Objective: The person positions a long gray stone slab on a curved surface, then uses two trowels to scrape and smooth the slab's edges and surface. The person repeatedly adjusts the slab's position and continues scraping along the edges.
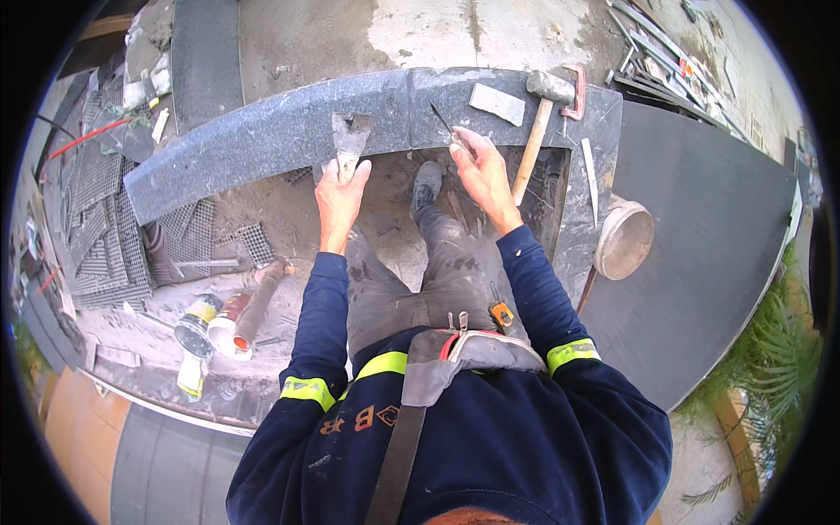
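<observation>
Scraper [353,136]: in my left hand, its blade pointing away from me over the long grey slab [262,129]; I cannot tell whether it touches the stone.
Left hand [340,194]: my fingers and thumb close around the scraper's handle.
Right hand [483,175]: I pinch a thin, dark, pointed tool [440,117], its tip pointing away and leftward, near the slab's seam [409,105].
Slab top: a pale rectangular block [497,104] lies right of the pointed tool; a mallet [535,136] rests beside it, near a red clamp [579,92].
Right side: a round bucket [626,238] sits near the slab.
</observation>
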A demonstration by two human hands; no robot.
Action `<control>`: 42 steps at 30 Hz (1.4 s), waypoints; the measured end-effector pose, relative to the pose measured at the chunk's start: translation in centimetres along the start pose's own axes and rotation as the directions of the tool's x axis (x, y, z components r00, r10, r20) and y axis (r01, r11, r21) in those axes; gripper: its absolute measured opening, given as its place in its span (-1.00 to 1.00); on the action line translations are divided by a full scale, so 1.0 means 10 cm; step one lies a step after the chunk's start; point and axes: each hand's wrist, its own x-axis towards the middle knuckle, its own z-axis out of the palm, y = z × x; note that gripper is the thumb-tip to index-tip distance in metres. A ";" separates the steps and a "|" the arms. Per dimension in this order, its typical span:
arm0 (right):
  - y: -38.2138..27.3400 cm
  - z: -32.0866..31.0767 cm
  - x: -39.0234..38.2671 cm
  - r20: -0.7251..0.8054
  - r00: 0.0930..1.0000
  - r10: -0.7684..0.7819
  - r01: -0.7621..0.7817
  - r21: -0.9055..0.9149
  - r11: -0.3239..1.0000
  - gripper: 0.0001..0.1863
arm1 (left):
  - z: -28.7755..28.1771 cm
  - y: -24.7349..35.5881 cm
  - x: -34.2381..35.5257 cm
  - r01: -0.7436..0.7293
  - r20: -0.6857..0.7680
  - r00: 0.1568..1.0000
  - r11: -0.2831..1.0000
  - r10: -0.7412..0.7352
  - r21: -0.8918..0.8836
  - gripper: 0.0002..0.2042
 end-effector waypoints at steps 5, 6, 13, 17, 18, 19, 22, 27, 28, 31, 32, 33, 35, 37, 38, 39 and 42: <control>-0.16 0.47 0.27 -0.191 0.980 0.052 -0.087 -0.180 0.980 -0.53 | -0.46 -0.03 0.61 -0.111 0.033 0.993 0.994 0.111 -0.012 -0.62; -0.22 0.58 0.36 -0.221 0.972 0.084 -0.126 -0.181 0.975 -0.52 | -0.55 -0.02 0.78 -0.164 0.046 0.986 0.986 0.163 0.037 -0.62; -0.78 1.14 0.74 -0.404 0.824 0.398 -0.475 -0.107 0.874 -0.47 | -0.59 0.08 2.15 -0.481 0.273 0.873 0.809 0.405 0.337 -0.52; -0.93 1.43 0.78 -0.465 0.769 0.439 -0.509 -0.029 0.860 -0.40 | -0.33 0.12 2.28 -0.405 0.276 0.910 0.809 0.310 0.427 -0.44; -0.97 1.50 0.80 -0.489 0.754 0.439 -0.513 -0.021 0.858 -0.42 | -0.29 0.12 2.30 -0.373 0.251 0.925 0.813 0.286 0.446 -0.43; -1.01 1.57 0.84 -0.511 0.740 0.437 -0.515 -0.013 0.857 -0.44 | -0.26 0.12 2.32 -0.350 0.212 0.935 0.831 0.284 0.432 -0.44; -1.08 1.74 0.91 -0.532 0.705 0.470 -0.549 0.011 0.836 -0.44 | -0.19 0.12 2.30 -0.280 0.122 0.960 0.848 0.253 0.451 -0.44; -1.14 1.95 1.04 -0.542 0.674 0.502 -0.586 0.022 0.810 -0.34 | -0.19 0.16 2.29 -0.285 0.140 0.959 0.848 0.248 0.448 -0.46; -1.16 1.98 1.05 -0.535 0.668 0.518 -0.598 0.029 0.801 -0.33 | -0.19 0.19 2.27 -0.261 0.138 0.965 0.860 0.223 0.438 -0.47; -1.21 2.04 1.13 -0.506 0.670 0.543 -0.616 0.031 0.787 -0.34 | -0.16 0.13 2.35 -0.274 0.148 0.962 0.827 0.231 0.490 -0.38; -1.22 2.06 1.15 -0.495 0.671 0.553 -0.622 0.031 0.782 -0.34 | -0.16 0.13 2.35 -0.273 0.152 0.962 0.834 0.228 0.479 -0.37; -1.26 2.10 1.15 -0.491 0.665 0.563 -0.639 0.015 0.769 -0.33 | -0.16 0.12 2.35 -0.272 0.157 0.962 0.841 0.223 0.468 -0.37; -1.31 2.12 1.10 -0.438 0.681 0.587 -0.640 0.034 0.768 -0.34 | -0.15 0.11 2.36 -0.276 0.158 0.961 0.836 0.228 0.475 -0.36; -1.35 2.06 1.04 -0.371 0.720 0.587 -0.623 0.026 0.781 -0.38 | -0.17 0.09 2.39 -0.285 0.148 0.958 0.812 0.244 0.509 -0.35; -1.35 1.98 1.02 -0.402 0.712 0.576 -0.620 0.026 0.784 -0.39 | -0.17 0.11 2.39 -0.279 0.150 0.960 0.809 0.235 0.518 -0.35; -1.36 1.90 1.02 -0.432 0.704 0.564 -0.616 0.025 0.787 -0.41 | -0.18 0.12 2.38 -0.271 0.151 0.963 0.805 0.225 0.527 -0.35; -1.22 1.77 1.07 -0.503 0.673 0.542 -0.618 0.020 0.786 -0.45 | -0.14 0.19 2.30 -0.272 0.142 0.962 0.807 0.232 0.523 -0.40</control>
